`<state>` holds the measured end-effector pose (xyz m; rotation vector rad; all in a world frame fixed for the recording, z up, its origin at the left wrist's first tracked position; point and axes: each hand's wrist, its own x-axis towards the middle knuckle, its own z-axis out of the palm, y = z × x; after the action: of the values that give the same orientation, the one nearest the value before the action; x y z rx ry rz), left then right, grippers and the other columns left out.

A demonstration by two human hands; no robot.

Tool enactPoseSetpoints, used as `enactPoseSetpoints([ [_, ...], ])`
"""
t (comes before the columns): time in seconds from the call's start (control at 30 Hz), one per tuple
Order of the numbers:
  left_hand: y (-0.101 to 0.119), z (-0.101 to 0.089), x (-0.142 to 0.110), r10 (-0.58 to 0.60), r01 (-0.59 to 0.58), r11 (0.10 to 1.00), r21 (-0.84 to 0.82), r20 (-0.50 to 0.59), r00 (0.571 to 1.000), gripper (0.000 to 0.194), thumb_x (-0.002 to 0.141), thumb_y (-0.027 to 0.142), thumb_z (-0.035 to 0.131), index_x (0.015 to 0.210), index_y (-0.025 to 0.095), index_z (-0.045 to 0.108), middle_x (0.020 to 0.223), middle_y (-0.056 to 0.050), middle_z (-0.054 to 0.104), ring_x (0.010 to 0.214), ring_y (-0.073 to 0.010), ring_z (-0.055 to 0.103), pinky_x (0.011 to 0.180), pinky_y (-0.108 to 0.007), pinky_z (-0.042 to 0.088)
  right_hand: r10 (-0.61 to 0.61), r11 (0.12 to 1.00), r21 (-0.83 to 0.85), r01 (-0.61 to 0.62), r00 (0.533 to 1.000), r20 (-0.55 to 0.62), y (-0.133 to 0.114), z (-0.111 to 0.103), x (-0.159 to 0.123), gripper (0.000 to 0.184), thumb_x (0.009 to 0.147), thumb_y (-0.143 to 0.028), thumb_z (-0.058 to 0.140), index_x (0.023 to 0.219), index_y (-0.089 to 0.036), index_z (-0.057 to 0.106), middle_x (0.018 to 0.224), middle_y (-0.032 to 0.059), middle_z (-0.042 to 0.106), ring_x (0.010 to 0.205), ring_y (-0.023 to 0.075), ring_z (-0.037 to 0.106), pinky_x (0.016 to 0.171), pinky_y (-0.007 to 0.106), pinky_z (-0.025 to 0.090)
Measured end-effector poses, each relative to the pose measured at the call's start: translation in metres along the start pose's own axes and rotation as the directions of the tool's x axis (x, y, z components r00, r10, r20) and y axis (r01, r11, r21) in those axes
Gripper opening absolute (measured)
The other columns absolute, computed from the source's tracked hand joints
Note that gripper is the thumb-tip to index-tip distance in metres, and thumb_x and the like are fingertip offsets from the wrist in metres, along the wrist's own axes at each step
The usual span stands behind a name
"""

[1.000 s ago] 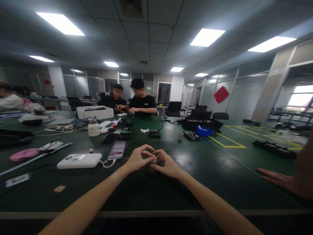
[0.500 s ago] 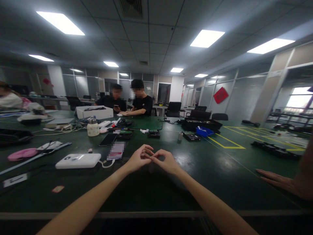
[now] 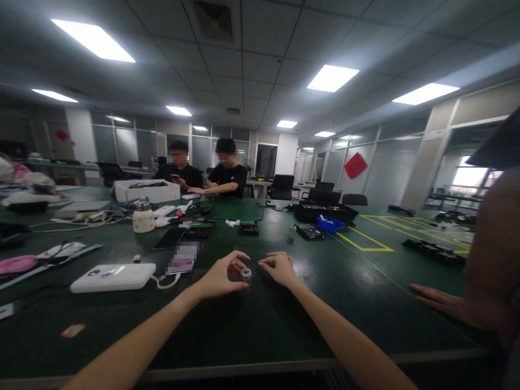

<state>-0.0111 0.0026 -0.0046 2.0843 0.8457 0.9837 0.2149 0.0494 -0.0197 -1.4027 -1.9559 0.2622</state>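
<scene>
A small round silver metal part [image 3: 246,274] with dark holes in its top sits just in front of me. My left hand [image 3: 223,275] curves around its left side, thumb and index finger spread apart. Whether the curled fingers behind touch the part I cannot tell. To the right of the part is my right hand [image 3: 280,268], apart from it, with thumb and fingertips drawn together. Anything in that pinch is too small to make out. Farther back stands a small metal cylinder [image 3: 292,232], beside a dark circuit-board unit [image 3: 310,232].
A white power bank [image 3: 114,277], a phone [image 3: 169,238] and a cream bottle [image 3: 143,218] lie or stand to the left. A blue tray [image 3: 330,224] is at the back right. Another person's hand [image 3: 441,300] rests on the table at right. Two people sit opposite.
My hands, touching at the fingertips before, have moved apart. The round metal part now shows clearly between them. The view has tilted up and shifted slightly right.
</scene>
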Motion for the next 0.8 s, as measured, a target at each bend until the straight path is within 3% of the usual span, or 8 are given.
enactPoseSetpoints([
  [0.1, -0.003, 0.0, 0.0, 0.007, -0.007, 1.0, -0.023, 0.002, 1.0, 0.057, 0.062, 0.023, 0.075, 0.112, 0.019, 0.047, 0.092, -0.004, 0.066, 0.086, -0.0186, 0.064, 0.081, -0.034, 0.05, -0.127, 0.947, 0.292, 0.135, 0.991, -0.045, -0.025, -0.004, -0.006, 0.027, 0.082, -0.04, 0.057, 0.092, -0.02, 0.071, 0.102, 0.0086, 0.068, 0.098, 0.0216, 0.06, 0.092, 0.04, 0.043],
  [0.2, -0.002, 0.001, 0.0, -0.001, 0.001, 0.997, -0.072, 0.004, 1.0, 0.057, 0.062, 0.021, 0.075, 0.111, 0.019, 0.046, 0.09, -0.004, 0.066, 0.086, -0.0188, 0.065, 0.082, -0.035, 0.05, -0.25, 0.863, 0.475, 0.175, 0.963, 0.099, -0.05, -0.006, -0.018, 0.033, 0.082, -0.045, 0.056, 0.093, -0.018, 0.07, 0.091, 0.0069, 0.07, 0.088, 0.0194, 0.064, 0.083, 0.035, 0.049],
  [0.33, 0.001, 0.001, 0.001, -0.013, 0.017, 0.989, -0.145, 0.029, 1.0, 0.057, 0.062, 0.017, 0.074, 0.11, 0.019, 0.045, 0.088, -0.003, 0.066, 0.085, -0.0187, 0.066, 0.081, -0.036, 0.05, -0.354, 0.863, 0.421, 0.279, 0.929, 0.109, -0.065, -0.008, -0.03, 0.02, 0.079, -0.037, 0.063, 0.085, -0.021, 0.072, 0.091, 0.0048, 0.069, 0.089, 0.0186, 0.063, 0.084, 0.033, 0.049],
  [0.47, 0.001, 0.0, 0.001, -0.013, 0.015, 0.994, -0.108, 0.024, 1.0, 0.059, 0.06, 0.017, 0.076, 0.111, 0.019, 0.045, 0.091, -0.004, 0.067, 0.087, -0.0194, 0.065, 0.082, -0.036, 0.049, -0.279, 0.894, 0.385, 0.228, 0.957, 0.082, -0.067, -0.012, -0.031, 0.02, 0.083, -0.033, 0.058, 0.09, -0.019, 0.071, 0.089, 0.0055, 0.071, 0.084, 0.0185, 0.064, 0.077, 0.031, 0.05],
  [0.8, 0.002, -0.002, 0.0, -0.039, 0.042, 0.995, -0.092, 0.03, 0.999, 0.06, 0.061, 0.017, 0.075, 0.113, 0.019, 0.046, 0.091, -0.004, 0.067, 0.089, -0.0198, 0.065, 0.083, -0.036, 0.049, -0.247, 0.923, 0.316, 0.219, 0.968, 0.048, -0.067, -0.007, -0.029, 0.016, 0.081, -0.029, 0.06, 0.083, -0.018, 0.071, 0.082, 0.0049, 0.07, 0.079, 0.018, 0.063, 0.073, 0.03, 0.049],
])
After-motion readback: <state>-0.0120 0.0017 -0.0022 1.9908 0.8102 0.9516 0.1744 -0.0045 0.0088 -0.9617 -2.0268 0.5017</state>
